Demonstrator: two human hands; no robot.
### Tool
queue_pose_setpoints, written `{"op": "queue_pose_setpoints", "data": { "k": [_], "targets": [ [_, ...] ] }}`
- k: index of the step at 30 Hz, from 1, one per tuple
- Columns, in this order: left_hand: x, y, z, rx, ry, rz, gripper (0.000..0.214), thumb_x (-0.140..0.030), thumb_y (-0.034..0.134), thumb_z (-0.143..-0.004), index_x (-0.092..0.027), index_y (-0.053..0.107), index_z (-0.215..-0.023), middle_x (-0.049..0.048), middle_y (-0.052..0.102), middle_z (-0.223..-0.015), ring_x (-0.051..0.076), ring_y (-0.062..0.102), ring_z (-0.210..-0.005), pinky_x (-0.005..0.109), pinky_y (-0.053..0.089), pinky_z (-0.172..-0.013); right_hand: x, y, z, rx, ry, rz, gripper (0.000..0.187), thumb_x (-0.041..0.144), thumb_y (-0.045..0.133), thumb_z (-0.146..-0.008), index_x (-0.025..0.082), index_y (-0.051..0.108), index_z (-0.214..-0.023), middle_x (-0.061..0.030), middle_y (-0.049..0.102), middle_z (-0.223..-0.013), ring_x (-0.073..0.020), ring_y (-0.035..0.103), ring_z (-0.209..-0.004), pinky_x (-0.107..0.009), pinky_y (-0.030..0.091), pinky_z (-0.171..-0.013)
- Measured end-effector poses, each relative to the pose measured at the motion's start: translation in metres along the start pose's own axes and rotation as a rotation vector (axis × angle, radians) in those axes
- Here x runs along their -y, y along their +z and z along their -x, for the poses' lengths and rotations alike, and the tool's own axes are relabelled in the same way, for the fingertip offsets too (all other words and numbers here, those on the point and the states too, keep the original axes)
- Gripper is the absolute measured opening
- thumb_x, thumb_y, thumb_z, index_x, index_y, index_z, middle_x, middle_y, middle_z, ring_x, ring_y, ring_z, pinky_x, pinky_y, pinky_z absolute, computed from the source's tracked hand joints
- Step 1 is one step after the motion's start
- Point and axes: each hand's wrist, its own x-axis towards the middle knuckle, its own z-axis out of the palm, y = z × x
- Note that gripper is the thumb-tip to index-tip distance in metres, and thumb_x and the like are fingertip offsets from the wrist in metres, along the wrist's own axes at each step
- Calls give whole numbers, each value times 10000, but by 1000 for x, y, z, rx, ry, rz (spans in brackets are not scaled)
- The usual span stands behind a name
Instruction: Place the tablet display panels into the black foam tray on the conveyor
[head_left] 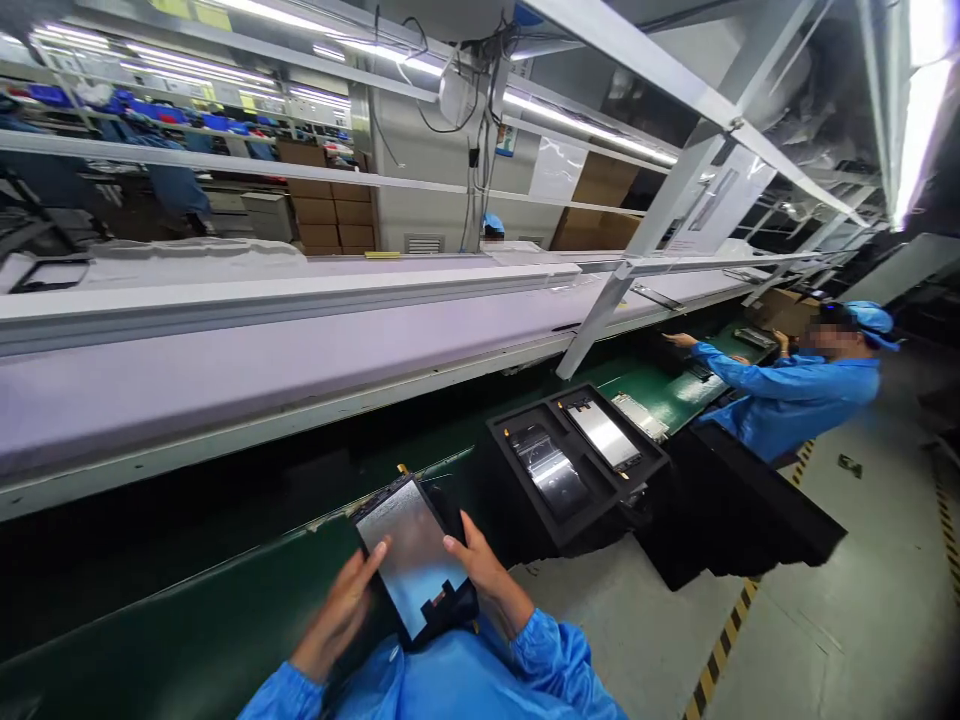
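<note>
Close to my body I hold a tablet display panel (416, 555), its silvery back side up and tilted toward me. It has a black border, a small orange tab at its top edge and a dark connector area near the bottom. My left hand (341, 605) grips the left edge, thumb resting on the silvery face; that hand is slightly blurred. On the opposite edge, my right hand (484, 570) is closed with its thumb on top and its fingers hidden underneath. Right of my hands lies a black foam tray (551, 530) with a dark glossy panel (547, 470) and a silvery panel (606, 435).
The green bench (202, 610) runs along below a raised pale conveyor (300, 350). A slanted white post (600, 325) stands behind the tray. Beyond it are a metallic plate (640, 415) and a co-worker (795, 390) in blue. A black board (750, 500) juts over the floor.
</note>
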Motion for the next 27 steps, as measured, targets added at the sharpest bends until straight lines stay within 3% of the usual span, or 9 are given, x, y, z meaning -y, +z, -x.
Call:
{"op": "queue_pose_setpoints", "data": {
  "k": [3, 6, 12, 16, 19, 23, 27],
  "targets": [
    [9, 17, 11, 29, -67, 187, 640, -549, 794, -738, -205, 599, -1242, 158, 693, -1353, 373, 624, -1301, 488, 552, -1065, 9, 3, 6, 110, -3, -96, 726, 640, 634, -897, 260, 475, -1495, -106, 615, -1415, -279, 603, -1257, -442, 497, -1047],
    [1, 26, 22, 102, -29, 176, 695, -558, 840, -690, -188, 635, -1241, 157, 730, -1288, 382, 649, -1264, 489, 549, -1059, 17, 3, 11, 169, 7, -42, 670, 681, 576, -924, 260, 543, -1444, -101, 629, -1395, -272, 591, -1271, -455, 464, -1091],
    [2, 33, 38, 277, -65, 97, 698, -546, 895, -594, -200, 728, -1177, 147, 789, -1157, 393, 679, -1212, 481, 539, -1062, 17, 3, 29, -79, 163, 137, 831, 851, 408, -888, 243, 577, -1429, -129, 553, -1489, -283, 499, -1388, -457, 413, -1149],
    [19, 39, 44, 342, -144, 135, 582, -506, 909, -606, -164, 765, -1054, 148, 809, -1087, 404, 688, -1195, 461, 556, -1028, 30, 5, 51, -15, 81, 74, 724, 826, 445, -897, 247, 659, -1275, -100, 694, -1222, -269, 643, -1141, -427, 507, -1014],
    [25, 45, 49, 396, -167, 127, 565, -507, 899, -632, -155, 760, -1051, 150, 811, -1082, 409, 687, -1199, 466, 562, -1023, 38, 0, 65, -9, 47, -4, 606, 766, 449, -939, 223, 678, -1081, -46, 685, -959, -216, 644, -889, -368, 534, -844],
    [28, 55, 50, 393, -157, 148, 592, -505, 877, -671, -203, 715, -1154, 118, 802, -1134, 401, 664, -1246, 483, 571, -1035, 37, -35, 66, -190, -27, 244, 605, 791, 428, -924, 221, 537, -752, 15, 507, -727, -155, 472, -702, -302, 425, -670],
    [31, 58, 42, 172, -171, 200, 618, -478, 928, -565, -207, 689, -1066, 104, 806, -1094, 402, 645, -1276, 453, 599, -1011, 49, -105, 49, -389, -153, 427, 577, 756, 402, -936, 227, 488, -723, 22, 483, -707, -148, 430, -689, -301, 378, -665]
  ]
}}
